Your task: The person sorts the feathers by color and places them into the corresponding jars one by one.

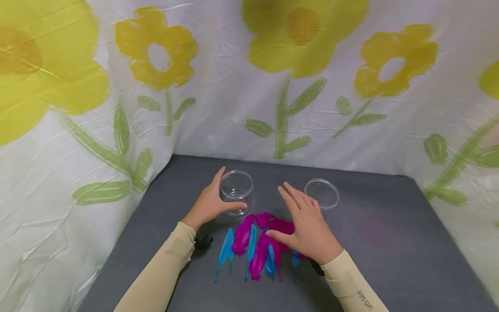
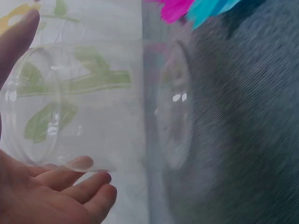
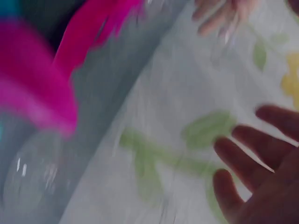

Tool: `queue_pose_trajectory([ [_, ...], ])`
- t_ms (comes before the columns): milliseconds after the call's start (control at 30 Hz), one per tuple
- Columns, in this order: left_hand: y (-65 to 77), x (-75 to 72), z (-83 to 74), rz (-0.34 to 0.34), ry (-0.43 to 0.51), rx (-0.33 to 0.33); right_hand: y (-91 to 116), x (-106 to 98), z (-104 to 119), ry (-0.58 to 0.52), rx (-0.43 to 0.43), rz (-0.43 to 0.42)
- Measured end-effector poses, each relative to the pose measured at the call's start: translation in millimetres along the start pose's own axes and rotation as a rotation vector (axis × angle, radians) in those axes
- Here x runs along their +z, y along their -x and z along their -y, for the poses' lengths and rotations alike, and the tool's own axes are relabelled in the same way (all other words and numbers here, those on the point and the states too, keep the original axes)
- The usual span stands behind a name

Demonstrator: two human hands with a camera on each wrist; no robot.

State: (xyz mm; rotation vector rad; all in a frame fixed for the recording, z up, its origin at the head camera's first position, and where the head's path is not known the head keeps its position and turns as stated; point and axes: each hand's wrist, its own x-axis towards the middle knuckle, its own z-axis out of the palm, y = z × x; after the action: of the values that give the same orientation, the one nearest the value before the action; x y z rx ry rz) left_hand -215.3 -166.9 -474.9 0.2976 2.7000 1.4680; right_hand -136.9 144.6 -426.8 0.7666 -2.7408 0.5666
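A clear plastic jar [image 1: 236, 185] stands upright and uncovered on the dark table. My left hand [image 1: 212, 203] is spread around it, with the thumb across the near side. In the left wrist view, the left fingers [image 2: 100, 191] lie loosely along one side of the jar [image 2: 103, 107], while the thumb stands off the other side. Over the right part of a row of magenta feathers [image 1: 243, 234] and blue feathers [image 1: 224, 253] hovers my right hand [image 1: 308, 227], fingers apart and holding nothing. Just beyond its fingers lies a clear round lid [image 1: 322, 193].
A dark grey cloth covers the table [image 1: 390, 242]. Behind and at the sides hangs a white curtain [image 1: 222, 108] printed with yellow flowers. The feathers lie between my forearms at the near side, some overlapping. Small black items show at both wrists.
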Motion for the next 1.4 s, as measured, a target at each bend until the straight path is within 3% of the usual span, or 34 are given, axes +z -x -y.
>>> queue_pose_trajectory([
  [300, -3.3, 4.9, 10.6, -0.017, 0.034, 0.018, -21, 45, 45, 0.04, -0.236, 0.176],
  [633, -8.7, 4.7, 9.7, -0.026, 0.059, 0.034, -26, 66, 60, 0.081, -0.292, 0.247],
  [900, -7.6, 9.6, 19.4, -0.005, 0.072, 0.035, -26, 83, 69, 0.165, -0.357, 0.309],
  [1400, -8.0, 11.3, 22.3, -0.002, 0.1, 0.049, -27, 88, 72, 0.227, -0.42, 0.213],
])
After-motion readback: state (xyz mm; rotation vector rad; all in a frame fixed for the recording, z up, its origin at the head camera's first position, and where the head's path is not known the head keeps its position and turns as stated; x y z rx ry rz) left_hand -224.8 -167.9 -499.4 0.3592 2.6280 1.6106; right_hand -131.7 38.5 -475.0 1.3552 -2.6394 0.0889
